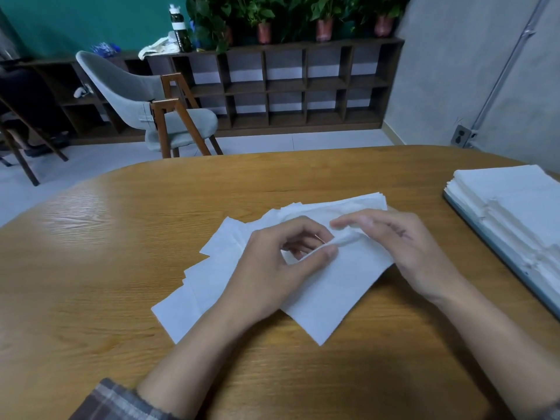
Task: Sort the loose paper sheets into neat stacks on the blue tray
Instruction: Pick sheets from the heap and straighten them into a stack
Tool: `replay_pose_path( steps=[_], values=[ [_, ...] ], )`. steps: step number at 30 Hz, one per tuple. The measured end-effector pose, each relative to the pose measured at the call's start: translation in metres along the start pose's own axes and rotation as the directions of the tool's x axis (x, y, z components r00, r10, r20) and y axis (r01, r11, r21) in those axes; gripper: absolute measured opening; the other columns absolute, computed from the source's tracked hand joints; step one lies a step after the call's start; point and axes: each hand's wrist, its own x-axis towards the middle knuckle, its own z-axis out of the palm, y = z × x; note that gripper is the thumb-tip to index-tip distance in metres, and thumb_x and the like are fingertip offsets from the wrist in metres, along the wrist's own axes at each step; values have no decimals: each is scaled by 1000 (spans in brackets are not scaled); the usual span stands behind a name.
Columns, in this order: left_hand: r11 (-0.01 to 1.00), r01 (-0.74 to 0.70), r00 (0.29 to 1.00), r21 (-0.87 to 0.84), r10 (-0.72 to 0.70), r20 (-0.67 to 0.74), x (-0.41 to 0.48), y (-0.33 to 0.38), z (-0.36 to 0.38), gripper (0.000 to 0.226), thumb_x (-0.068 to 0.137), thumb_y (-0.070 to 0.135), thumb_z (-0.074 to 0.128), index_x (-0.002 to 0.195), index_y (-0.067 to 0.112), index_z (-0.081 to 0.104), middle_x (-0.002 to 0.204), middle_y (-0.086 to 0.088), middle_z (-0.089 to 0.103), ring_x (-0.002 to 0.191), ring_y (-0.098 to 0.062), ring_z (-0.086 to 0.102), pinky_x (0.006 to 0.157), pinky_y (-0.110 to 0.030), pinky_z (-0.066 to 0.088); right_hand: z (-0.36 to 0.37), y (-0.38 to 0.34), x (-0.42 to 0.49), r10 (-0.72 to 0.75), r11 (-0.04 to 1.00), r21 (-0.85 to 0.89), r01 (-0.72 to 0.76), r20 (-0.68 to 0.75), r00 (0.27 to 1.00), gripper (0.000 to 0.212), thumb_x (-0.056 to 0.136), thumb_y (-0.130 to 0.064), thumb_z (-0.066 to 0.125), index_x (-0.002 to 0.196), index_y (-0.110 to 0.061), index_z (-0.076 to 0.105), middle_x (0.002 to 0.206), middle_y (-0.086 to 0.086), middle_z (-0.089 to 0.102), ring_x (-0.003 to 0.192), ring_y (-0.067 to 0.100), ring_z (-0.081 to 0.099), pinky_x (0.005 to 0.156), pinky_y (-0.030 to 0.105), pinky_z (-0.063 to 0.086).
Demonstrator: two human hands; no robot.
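Several loose white paper sheets (pixel 209 286) lie fanned out on the wooden table (pixel 91 268) in front of me. My left hand (pixel 272 268) sits on top of them and pinches a raised edge of the top sheet (pixel 339 286) between thumb and fingers. My right hand (pixel 403 247) meets it from the right and pinches the same crumpled edge. At the far right, the blue tray (pixel 497 247) carries neat stacks of white sheets (pixel 515 201), partly cut off by the frame.
A grey chair (pixel 145 107) with wooden legs stands beyond the table's far edge. Behind it a dark cubby shelf (pixel 288 86) holds potted plants and a bottle. A grey wall with an outlet (pixel 460 136) is at the right.
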Motion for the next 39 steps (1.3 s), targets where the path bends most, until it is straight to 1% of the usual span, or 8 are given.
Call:
replay_pose_path(
  steps=[3,8,10,13,18,27,35,39],
  values=[
    [997,24,997,-72,-29,-67,1,2,0,16,88,12,85,98,19,75,88,-1,75,75,-12,66,70,-19,49,4,-4,-1,3,997,71,-8,73,997,32,98,-49,66,99,-22,83,98,-1,78,93,14,71,78,22,50],
    [993,109,990,-56,-113,-88,3,1,-3,38,83,16,90,113,33,72,85,-1,68,65,-12,58,67,-21,50,7,-3,2,69,993,98,-60,-88,994,10,93,-19,75,85,-18,82,82,-4,77,73,5,68,62,16,50],
    [985,156,978,-81,-165,-130,5,0,-8,38,86,18,88,115,34,70,84,3,71,61,-12,61,64,-18,47,3,-5,2,127,979,178,-103,-126,984,11,95,-18,73,90,-13,81,90,-3,79,79,8,72,63,19,54],
    [982,135,958,-129,-163,-238,7,2,-15,36,87,17,87,117,29,70,85,3,78,73,-10,69,68,-18,49,-2,-5,3,151,980,142,-136,-99,984,13,96,-23,71,96,-15,82,104,-3,80,99,14,75,85,25,54],
    [993,103,954,-55,-114,-279,7,5,-14,35,83,19,90,112,29,72,84,8,80,99,-11,72,91,-49,55,5,-8,0,193,940,268,-213,98,976,22,88,-26,72,107,-22,82,110,4,80,98,19,77,80,23,59],
    [998,70,947,-5,-68,-314,6,5,-8,33,83,20,90,109,29,72,83,12,78,97,-4,71,79,-13,46,10,-5,-1,225,935,257,-245,106,969,31,89,-26,70,117,-16,77,112,1,80,101,17,76,81,23,59],
    [998,57,934,9,-50,-355,6,4,-7,32,84,19,89,108,29,71,81,12,77,99,-5,70,78,-11,45,11,-9,1,210,935,267,-232,108,972,30,98,-24,63,126,-27,74,119,-7,78,106,8,73,81,15,53],
    [997,69,937,-25,-73,-341,7,3,-8,31,84,22,88,109,29,71,82,13,78,103,-7,70,86,-25,47,10,-10,-1,184,940,256,-223,170,968,42,92,-28,76,132,-33,69,127,-7,75,115,12,71,94,22,55]
  ],
)
